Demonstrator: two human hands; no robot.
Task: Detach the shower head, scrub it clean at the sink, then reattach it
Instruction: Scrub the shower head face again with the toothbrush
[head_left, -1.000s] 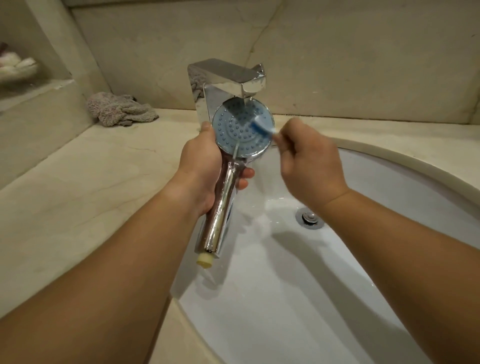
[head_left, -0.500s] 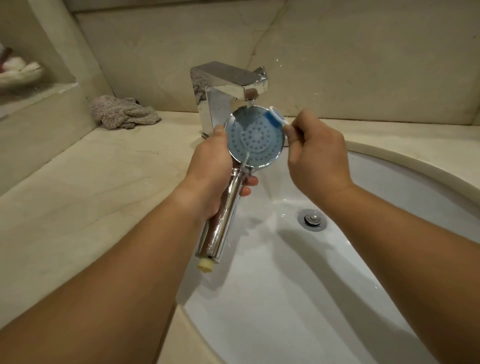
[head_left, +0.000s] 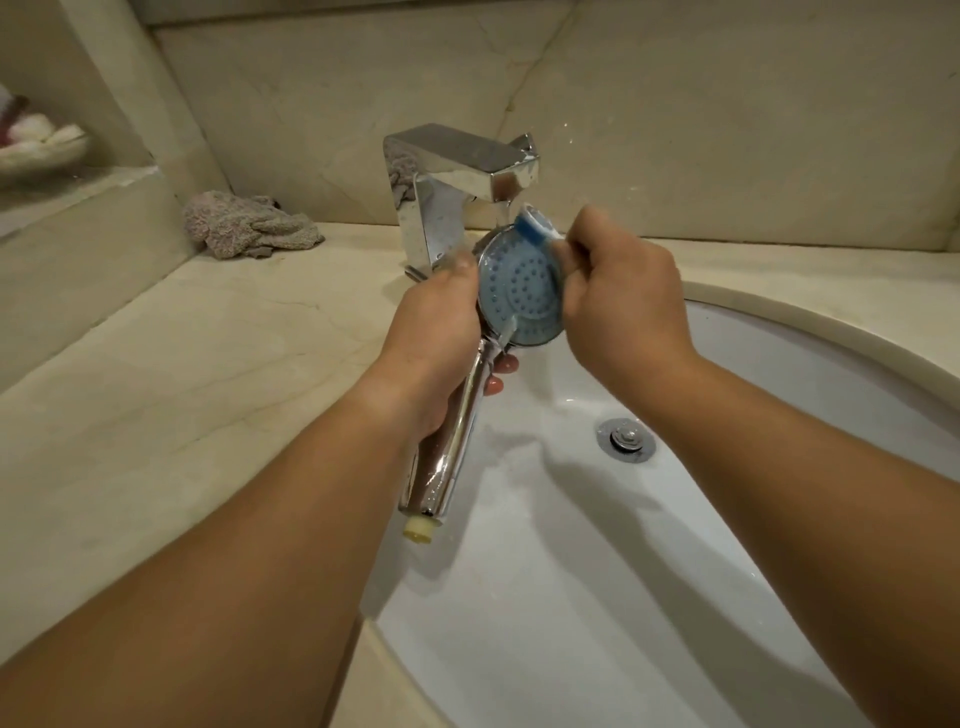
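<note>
- Fingers of the left hand (head_left: 436, 332), at centre frame, are curled round the neck of the shower head (head_left: 519, 291); two fingertips show past the chrome handle on its right side.
- From that grip the handle runs down and slightly left to its cream threaded end, which hangs free above the near rim of the sink (head_left: 779, 338). The blue face tilts up toward the viewer, just under the tap (head_left: 467, 166).
- Right of the face, the right hand (head_left: 623, 296) is closed on a toothbrush (head_left: 537, 226), its blue-and-white head lying on the upper right edge of the face.
- I'd judge the scrubbing unfinished: most of the face lies down and left of the bristles, so the right hand, already touching, does the travelling.
</note>
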